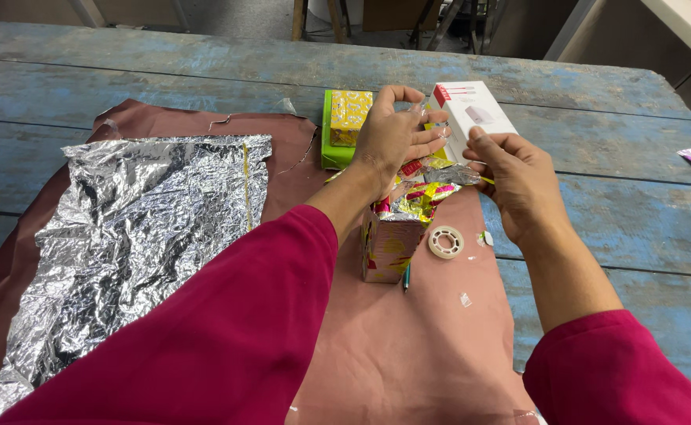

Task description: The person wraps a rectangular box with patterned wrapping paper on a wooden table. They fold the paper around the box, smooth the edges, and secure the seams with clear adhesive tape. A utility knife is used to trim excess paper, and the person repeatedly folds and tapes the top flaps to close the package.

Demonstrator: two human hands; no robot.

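A box partly wrapped in shiny paper [390, 245] with yellow and pink print stands upright on brown paper [408, 346]. Its crumpled wrapping is loose at the top. My left hand [395, 140] hovers just above that loose top, its fingers curled toward my right hand. My right hand [518, 181] is beside it on the right, with thumb and fingers pinched. A short strip of what looks like clear tape [457, 134] is stretched between the fingertips of both hands. A roll of clear tape [446, 242] lies to the right of the box.
A large crumpled silver foil sheet [149, 228] covers the left of the brown paper. Behind my hands are a green box [331, 130] and a white carton [475, 110]. A pen [406, 277] lies by the wrapped box. All of it rests on a worn blue wooden table [620, 228].
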